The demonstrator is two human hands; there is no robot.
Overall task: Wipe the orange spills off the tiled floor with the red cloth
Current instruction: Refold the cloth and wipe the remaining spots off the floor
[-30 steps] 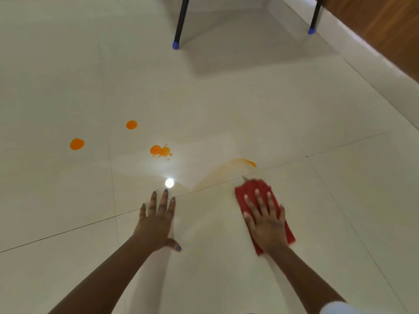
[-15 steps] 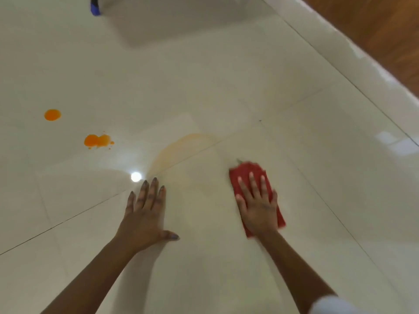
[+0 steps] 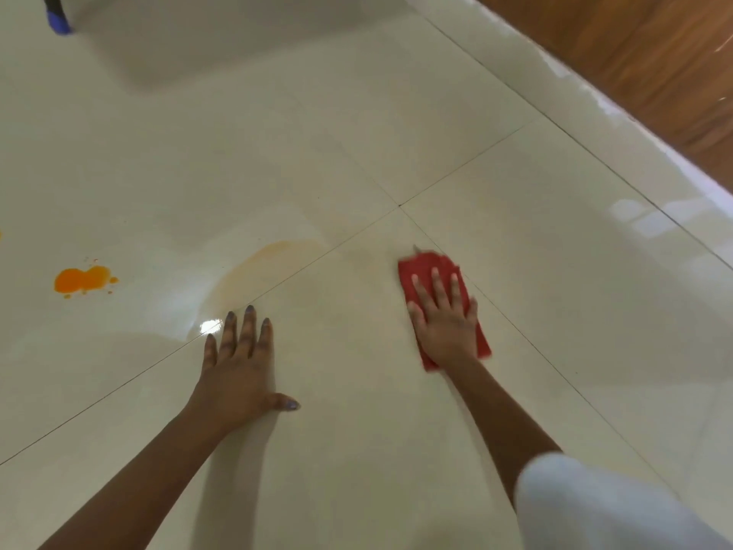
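Now the right hand (image 3: 446, 323) presses the red cloth (image 3: 421, 271), fingers straight; the left hand (image 3: 238, 371) braces flat, fingers apart. Sweeping left may smear the orange streak (image 3: 254, 264) wider.

The tiled floor (image 3: 357, 113) is made of cream tiles, smooth and very glossy, and it mirrors a bright spot of light left of the centre. The red cloth (image 3: 420, 271) looks soft and matt. The orange spill (image 3: 81, 279) at the left is wet and shiny, and the smear (image 3: 258, 260) near it is thin and pale. The panel (image 3: 634, 53) at the upper right is brown wood with visible grain.
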